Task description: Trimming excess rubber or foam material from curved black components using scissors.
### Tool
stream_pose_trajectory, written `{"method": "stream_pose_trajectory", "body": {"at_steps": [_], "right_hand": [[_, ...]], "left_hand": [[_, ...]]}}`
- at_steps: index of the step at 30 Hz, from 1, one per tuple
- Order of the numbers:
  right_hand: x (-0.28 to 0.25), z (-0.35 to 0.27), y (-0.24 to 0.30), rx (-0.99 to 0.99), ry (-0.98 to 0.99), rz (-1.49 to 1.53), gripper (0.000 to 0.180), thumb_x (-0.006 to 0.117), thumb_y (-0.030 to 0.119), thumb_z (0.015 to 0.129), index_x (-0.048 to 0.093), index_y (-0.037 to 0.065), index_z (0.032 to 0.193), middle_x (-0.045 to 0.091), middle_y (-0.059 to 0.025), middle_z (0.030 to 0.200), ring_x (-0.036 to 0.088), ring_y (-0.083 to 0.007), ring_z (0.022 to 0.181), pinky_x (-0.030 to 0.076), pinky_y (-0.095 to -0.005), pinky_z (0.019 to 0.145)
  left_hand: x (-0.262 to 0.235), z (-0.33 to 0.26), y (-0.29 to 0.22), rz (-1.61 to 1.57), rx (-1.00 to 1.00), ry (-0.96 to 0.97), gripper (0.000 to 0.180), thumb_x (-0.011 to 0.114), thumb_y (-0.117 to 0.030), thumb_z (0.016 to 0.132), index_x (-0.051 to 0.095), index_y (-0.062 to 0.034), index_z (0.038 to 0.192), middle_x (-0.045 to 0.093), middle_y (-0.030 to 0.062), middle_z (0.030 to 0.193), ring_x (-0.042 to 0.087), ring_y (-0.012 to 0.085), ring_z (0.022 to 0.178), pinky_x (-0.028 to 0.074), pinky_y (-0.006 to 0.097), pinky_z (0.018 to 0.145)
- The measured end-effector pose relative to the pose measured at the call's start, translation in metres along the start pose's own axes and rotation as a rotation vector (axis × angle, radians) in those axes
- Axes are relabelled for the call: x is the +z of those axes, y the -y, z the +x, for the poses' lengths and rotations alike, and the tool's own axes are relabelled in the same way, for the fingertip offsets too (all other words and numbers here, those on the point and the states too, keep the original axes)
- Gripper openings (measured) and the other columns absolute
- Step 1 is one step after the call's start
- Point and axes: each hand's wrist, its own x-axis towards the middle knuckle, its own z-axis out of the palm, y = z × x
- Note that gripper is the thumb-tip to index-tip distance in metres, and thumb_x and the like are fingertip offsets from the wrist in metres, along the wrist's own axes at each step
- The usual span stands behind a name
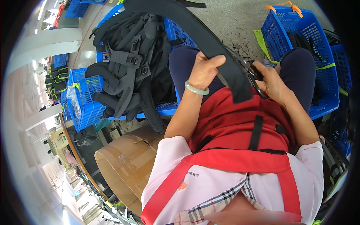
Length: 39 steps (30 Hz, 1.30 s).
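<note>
A long black padded strap (204, 39) runs from the heap at the upper left across my lap, its wide end hanging over my red apron (240, 127). My left hand (205, 69), with a pale bangle on the wrist, is closed round the strap, thumb on top. In my right hand (272, 80) is a pair of scissors (258, 85) with black handles. Its blades point up and to the left, along the strap's right edge; whether they touch it I cannot tell. Beside my left knee, a pile of black padded straps with buckles (131, 62) fills a blue crate (165, 109).
To the right stands another blue crate (326, 93) with dark pieces inside and orange ties on its rim. A cardboard box (127, 161) sits at lower left, near smaller blue crates (84, 112). Black scraps (236, 47) litter the grey floor beyond my knees.
</note>
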Motion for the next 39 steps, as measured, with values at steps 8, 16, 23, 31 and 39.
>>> {"method": "stream_pose_trajectory", "body": {"at_steps": [8,16,23,31,39], "right_hand": [[0.010,0.005,-0.008,-0.077,-0.068,-0.093,0.045,0.068,0.011,0.082,0.040,0.002,0.115,0.060,-0.0250,0.096,0.059,-0.0451,0.093,0.046,-0.0457,0.076],[0.002,0.011,0.020,-0.156,-0.033,-0.136,0.050,0.071,0.013,0.078,0.037,0.001,0.112,0.060,-0.0255,0.101,0.057,-0.0468,0.094,0.045,-0.0472,0.075],[0.004,0.012,0.021,-0.040,-0.004,-0.124,0.034,0.067,0.013,0.083,0.045,-0.002,0.104,0.060,-0.0284,0.086,0.055,-0.0481,0.085,0.045,-0.0448,0.070],[0.012,0.013,0.007,-0.041,-0.059,-0.123,0.029,0.066,0.012,0.085,0.048,-0.002,0.102,0.059,-0.0277,0.084,0.055,-0.0476,0.083,0.045,-0.0429,0.068],[0.020,0.022,0.009,-0.209,-0.222,-0.216,0.031,0.066,0.016,0.086,0.046,0.001,0.105,0.063,-0.0255,0.086,0.061,-0.0441,0.079,0.046,-0.0464,0.065]], "left_hand": [[0.006,0.006,-0.004,-0.054,0.039,-0.044,0.016,0.067,0.005,0.082,0.068,-0.0031,0.095,0.069,0.0079,0.094,0.066,0.0190,0.087,0.053,0.034,0.083],[0.007,0.001,-0.005,-0.034,0.094,-0.058,0.018,0.067,0.010,0.080,0.069,-0.0043,0.092,0.070,0.0051,0.088,0.066,0.0146,0.081,0.054,0.031,0.077],[0.003,0.000,-0.002,-0.060,0.062,-0.031,0.018,0.066,0.009,0.081,0.068,-0.0046,0.092,0.070,0.0044,0.090,0.066,0.0150,0.081,0.055,0.031,0.077],[-0.012,0.013,-0.021,-0.100,0.089,-0.043,0.017,0.066,0.000,0.084,0.066,0.0005,0.101,0.067,0.0125,0.101,0.065,0.0245,0.092,0.053,0.038,0.086],[0.009,0.003,-0.014,-0.077,0.084,-0.110,0.014,0.069,0.006,0.080,0.068,-0.0034,0.090,0.069,0.0059,0.088,0.066,0.0169,0.080,0.055,0.033,0.077]]}}
